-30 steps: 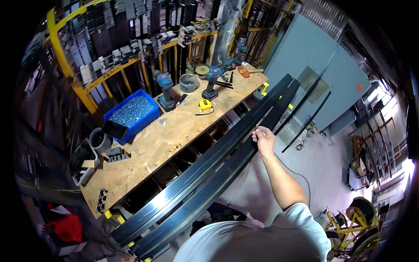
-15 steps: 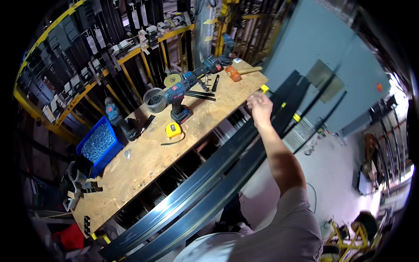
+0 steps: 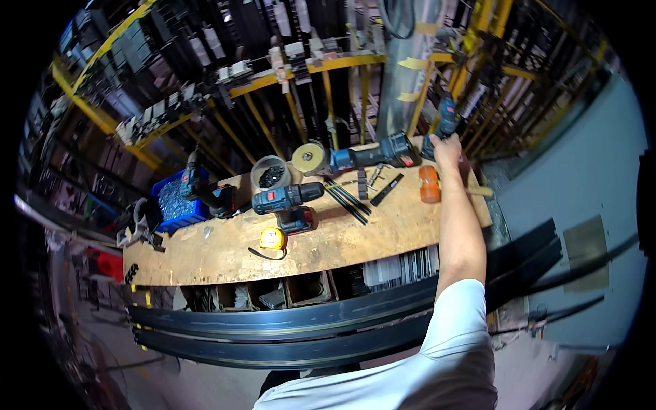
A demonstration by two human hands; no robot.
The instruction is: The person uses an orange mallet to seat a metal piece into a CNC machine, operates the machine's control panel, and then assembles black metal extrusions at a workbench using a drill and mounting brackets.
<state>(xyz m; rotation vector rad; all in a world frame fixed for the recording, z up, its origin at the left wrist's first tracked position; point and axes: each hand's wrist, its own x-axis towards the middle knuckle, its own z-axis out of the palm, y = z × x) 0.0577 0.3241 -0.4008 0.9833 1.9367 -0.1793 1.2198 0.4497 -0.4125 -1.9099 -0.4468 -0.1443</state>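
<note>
My right hand (image 3: 447,152) reaches over the far right corner of the wooden workbench (image 3: 383,239), its fingers closed around the lower handle of an upright blue cordless drill (image 3: 447,117). Under my forearm lies a mallet with an orange head (image 3: 429,184); the arm crosses its wooden handle. Left of the hand, an angle grinder (image 3: 348,160) with a tan disc rests on the bench. My left hand is out of view.
Another cordless drill (image 3: 283,201), a yellow tape measure (image 3: 272,238), a tub of black screws (image 3: 270,173) and a blue bin of screws (image 3: 179,203) stand on the bench. Long dark metal profiles (image 3: 273,324) span its front. Yellow racks (image 3: 348,63) stand behind.
My right hand has moved from the bench's front right edge to the drill at the back corner and closed on its handle. The view has turned to the right.
</note>
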